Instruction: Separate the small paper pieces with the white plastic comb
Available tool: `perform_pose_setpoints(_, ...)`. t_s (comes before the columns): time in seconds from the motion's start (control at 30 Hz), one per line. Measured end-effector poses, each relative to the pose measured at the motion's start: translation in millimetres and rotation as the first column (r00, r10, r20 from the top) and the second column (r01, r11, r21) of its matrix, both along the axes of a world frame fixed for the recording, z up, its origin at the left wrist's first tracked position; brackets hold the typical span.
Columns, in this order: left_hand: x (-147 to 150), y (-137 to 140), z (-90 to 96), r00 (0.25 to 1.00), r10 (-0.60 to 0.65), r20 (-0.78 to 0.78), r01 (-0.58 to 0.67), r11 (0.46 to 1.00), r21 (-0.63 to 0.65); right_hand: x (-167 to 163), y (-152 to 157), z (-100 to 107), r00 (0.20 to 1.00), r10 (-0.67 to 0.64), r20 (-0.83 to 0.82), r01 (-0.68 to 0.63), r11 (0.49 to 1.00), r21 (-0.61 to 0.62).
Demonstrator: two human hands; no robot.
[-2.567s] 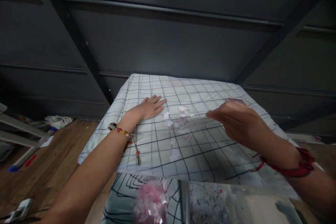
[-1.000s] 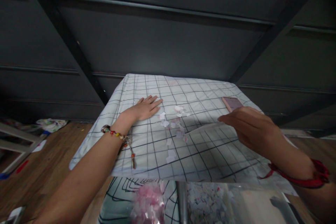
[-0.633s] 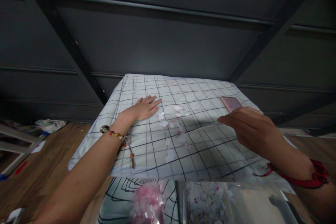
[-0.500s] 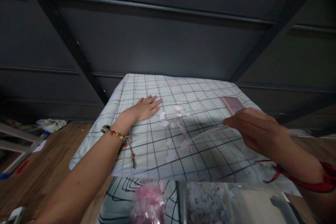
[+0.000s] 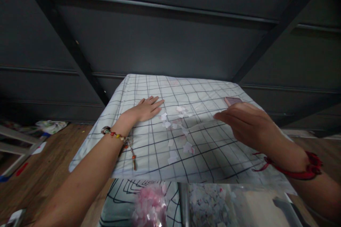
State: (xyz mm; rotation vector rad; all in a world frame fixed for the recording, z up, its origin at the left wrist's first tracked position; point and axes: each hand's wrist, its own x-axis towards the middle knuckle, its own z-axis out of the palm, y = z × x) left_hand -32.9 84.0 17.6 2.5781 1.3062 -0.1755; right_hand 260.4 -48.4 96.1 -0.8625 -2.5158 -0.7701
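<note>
My left hand lies flat on the white checked cloth, fingers spread, holding nothing. In my right hand, the fingers pinch a thin pale stick, blurred and partly see-through; its exact kind I cannot tell. Its far end points at small white paper scraps in the middle of the cloth. More scraps lie around it, among them a pinkish cluster nearer me and a small pile farther off. A pink phone is partly hidden behind my right hand.
Below the table's near edge sit a clear bag of pink pieces and a clear container of paper scraps. Dark panels stand behind the table. At left are a pale rack and a crumpled cloth on the floor.
My right hand has moved left and slightly away from me, carrying the stick; its tip has shifted from the pinkish cluster to scraps farther back. My left hand stays put.
</note>
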Motion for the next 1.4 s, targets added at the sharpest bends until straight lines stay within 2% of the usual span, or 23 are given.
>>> perform_pose_setpoints(0.07,1,-1,1.1,1.000,0.006,-0.012,-0.006,1.000,-0.001,0,0,2,1.000,0.022,-0.013,-0.022,1.000,0.011)
perform_pose_setpoints(0.17,2,-1,2.6,1.000,0.009,-0.022,-0.009,1.000,-0.008,1,0,2,0.998,0.063,-0.030,-0.064,0.997,-0.039)
perform_pose_setpoints(0.43,2,0,0.0,1.000,0.006,-0.006,-0.006,1.000,0.000,-19,20,5,0.998,0.051,-0.048,-0.052,0.998,-0.024)
perform_pose_setpoints(0.57,2,-1,2.4,1.000,0.015,0.001,-0.015,1.000,-0.014,-4,17,8,0.995,0.067,-0.067,-0.070,0.997,-0.045)
perform_pose_setpoints(0.7,5,-5,7.4,1.000,0.017,-0.005,-0.017,1.000,-0.016,4,10,6,0.998,0.066,0.014,-0.065,0.994,-0.087)
perform_pose_setpoints(0.83,6,-5,6.9,0.999,0.016,-0.030,-0.017,1.000,-0.006,-14,19,4,0.998,0.063,-0.015,-0.064,0.995,-0.077)
perform_pose_setpoints(0.97,4,-2,3.9,0.999,0.012,-0.049,-0.012,1.000,0.009,-23,29,5,0.999,0.032,-0.021,-0.032,0.999,-0.015)
perform_pose_setpoints(1.1,5,-3,5.2,0.999,0.015,-0.052,-0.015,1.000,0.000,-5,22,6,0.998,0.030,-0.051,-0.031,0.999,-0.016)
perform_pose_setpoints(1.2,5,-4,6.7,0.999,0.019,-0.040,-0.019,1.000,0.000,8,10,5,0.999,0.039,0.012,-0.039,0.999,0.002)
perform_pose_setpoints(1.4,5,-5,6.7,0.999,0.008,-0.045,-0.008,1.000,0.004,12,0,2,0.999,0.024,0.033,-0.025,1.000,0.019)
